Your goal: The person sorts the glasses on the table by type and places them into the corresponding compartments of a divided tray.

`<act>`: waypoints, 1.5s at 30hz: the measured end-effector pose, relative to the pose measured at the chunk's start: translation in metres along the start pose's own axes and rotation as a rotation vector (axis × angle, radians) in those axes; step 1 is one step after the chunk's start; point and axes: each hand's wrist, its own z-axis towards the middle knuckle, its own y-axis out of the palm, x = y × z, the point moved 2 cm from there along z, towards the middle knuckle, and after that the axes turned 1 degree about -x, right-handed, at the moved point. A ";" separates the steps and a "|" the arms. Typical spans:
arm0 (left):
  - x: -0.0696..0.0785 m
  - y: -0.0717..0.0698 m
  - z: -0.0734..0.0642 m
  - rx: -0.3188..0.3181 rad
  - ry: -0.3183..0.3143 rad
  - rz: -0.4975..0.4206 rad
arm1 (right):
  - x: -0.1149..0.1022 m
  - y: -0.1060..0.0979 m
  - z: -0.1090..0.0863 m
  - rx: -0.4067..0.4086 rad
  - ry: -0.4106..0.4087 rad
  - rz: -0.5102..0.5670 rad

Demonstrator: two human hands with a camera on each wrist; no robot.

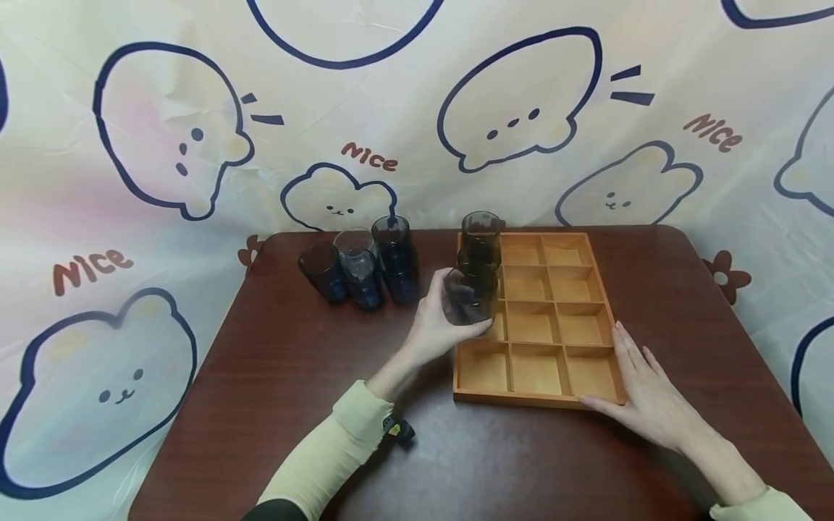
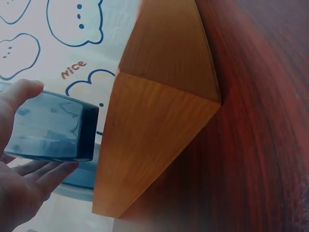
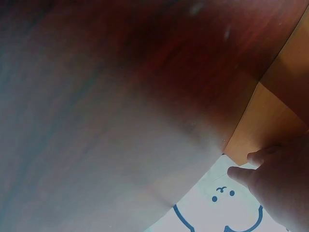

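Observation:
My left hand (image 1: 435, 325) grips a dark tinted drinking glass (image 1: 465, 298) over the left column of a wooden compartment tray (image 1: 536, 399). Thumb and fingers lie on opposite sides of this glass in the left wrist view, where it looks bluish beside the tray's corner. Just behind it, more dark glasses (image 1: 481, 235) stand in the tray's left column, partly overlapping. Whether the held glass touches the tray floor I cannot tell. My right hand (image 1: 658, 401) rests with extended fingers along the tray's right edge, its thumb at the front right corner.
Left of the tray, several glasses stand close together on the brown table (image 1: 293, 376): a dark one (image 1: 323, 271), a paler one (image 1: 362, 271) and a taller dark one (image 1: 395, 260). A patterned curtain (image 1: 417, 108) hangs behind the table.

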 end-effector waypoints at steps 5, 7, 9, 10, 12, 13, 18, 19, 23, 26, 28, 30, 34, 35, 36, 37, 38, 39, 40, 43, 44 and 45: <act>-0.003 0.003 0.001 -0.014 0.011 0.024 | 0.000 0.001 0.000 0.015 -0.012 0.001; -0.006 0.004 0.002 -0.023 0.027 0.038 | 0.000 0.001 -0.001 0.026 -0.019 -0.003; -0.008 0.005 0.003 -0.030 0.046 0.059 | 0.001 0.001 -0.001 0.030 -0.024 -0.007; -0.010 0.005 0.003 -0.033 0.053 0.073 | 0.001 0.000 -0.001 0.032 -0.025 -0.009; -0.012 0.006 0.004 -0.037 0.067 0.097 | 0.001 0.000 -0.001 0.034 -0.025 -0.009; -0.012 0.007 0.004 -0.037 0.068 0.109 | 0.001 0.001 -0.001 0.032 -0.024 -0.010; -0.012 0.009 0.004 -0.031 0.084 0.147 | 0.000 0.000 0.000 0.023 -0.015 -0.018; -0.012 0.009 0.004 -0.029 0.085 0.162 | 0.000 0.000 0.000 0.023 -0.016 -0.020; -0.012 0.011 0.003 -0.028 0.060 0.223 | 0.001 -0.001 -0.001 0.034 -0.029 -0.016; -0.013 0.012 0.003 -0.025 0.037 0.241 | 0.001 0.000 -0.001 0.042 -0.041 -0.012; -0.013 0.012 0.003 -0.024 0.030 0.244 | 0.001 0.000 -0.002 0.045 -0.045 -0.011; -0.013 0.013 0.002 -0.022 0.027 0.252 | 0.001 0.001 -0.001 0.049 -0.047 -0.015; -0.012 0.013 0.001 -0.024 0.023 0.270 | 0.001 0.001 -0.002 0.050 -0.049 -0.020; -0.012 0.013 0.001 -0.023 0.025 0.277 | 0.001 0.001 -0.002 0.050 -0.049 -0.020; -0.012 0.013 0.000 -0.023 0.025 0.285 | 0.001 0.001 -0.002 0.049 -0.047 -0.018; -0.012 0.013 0.000 -0.023 0.026 0.293 | 0.001 0.001 -0.002 0.049 -0.046 -0.017; -0.013 0.013 0.000 -0.024 0.030 0.300 | 0.001 0.001 -0.003 0.049 -0.045 -0.016; -0.013 0.013 0.000 -0.024 0.033 0.307 | 0.001 0.001 -0.003 0.048 -0.044 -0.016; -0.013 0.013 0.000 -0.023 0.038 0.315 | 0.001 0.001 -0.003 0.048 -0.042 -0.016; -0.014 0.014 0.001 -0.027 0.048 0.331 | 0.001 0.000 -0.003 0.048 -0.043 -0.018; -0.015 0.014 0.001 -0.029 0.051 0.338 | 0.000 0.000 -0.003 0.049 -0.044 -0.017; -0.015 0.014 0.001 -0.030 0.053 0.346 | 0.000 0.000 -0.003 0.049 -0.044 -0.017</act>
